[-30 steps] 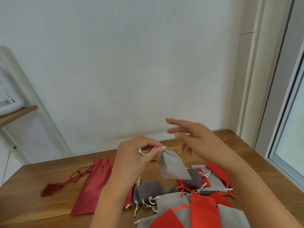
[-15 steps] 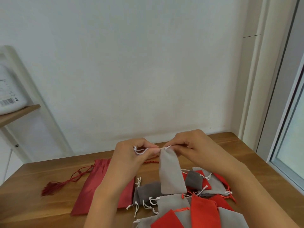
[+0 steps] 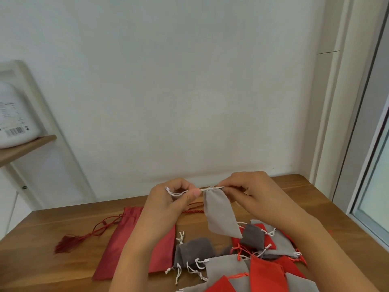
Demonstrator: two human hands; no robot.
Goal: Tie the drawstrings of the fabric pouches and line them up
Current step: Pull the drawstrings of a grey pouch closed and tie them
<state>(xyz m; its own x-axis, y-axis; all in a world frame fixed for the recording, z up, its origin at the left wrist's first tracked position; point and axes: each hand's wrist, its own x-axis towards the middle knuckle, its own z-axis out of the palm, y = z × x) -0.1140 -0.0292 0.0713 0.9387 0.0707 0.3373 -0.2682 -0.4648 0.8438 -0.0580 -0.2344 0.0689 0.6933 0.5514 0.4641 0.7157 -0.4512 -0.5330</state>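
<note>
Head view, looking down over both forearms. Holding a light grey pouch up off the bench, between the two hands. Pinching the looped end of its white drawstring in the left hand, thumb against curled fingers, with the loop sticking out over the knuckles. Pinching the other end of the cord in the right hand, fingers curled, just beside the pouch's mouth. Drawn into a short straight line from one hand to the other, with the mouth gathered to a narrow neck between the fingertips. Hanging below and between the hands, bottom corner tilted toward the right forearm.

Against a second ago: right hand no longer spread and clear of the pouch, now clamped on the cord; pouch no longer dangling from the left hand alone. Against half a second ago: much the same two-handed pinch, only the pouch's bottom swung further toward the right forearm.

Below both wrists, lying on the bench: a heap of loose pouches, red, light grey and dark grey, overlapping and not in a row. Under the left forearm: a large red satin bag, its tassel trailing well out past the left hand's outer side.
</note>
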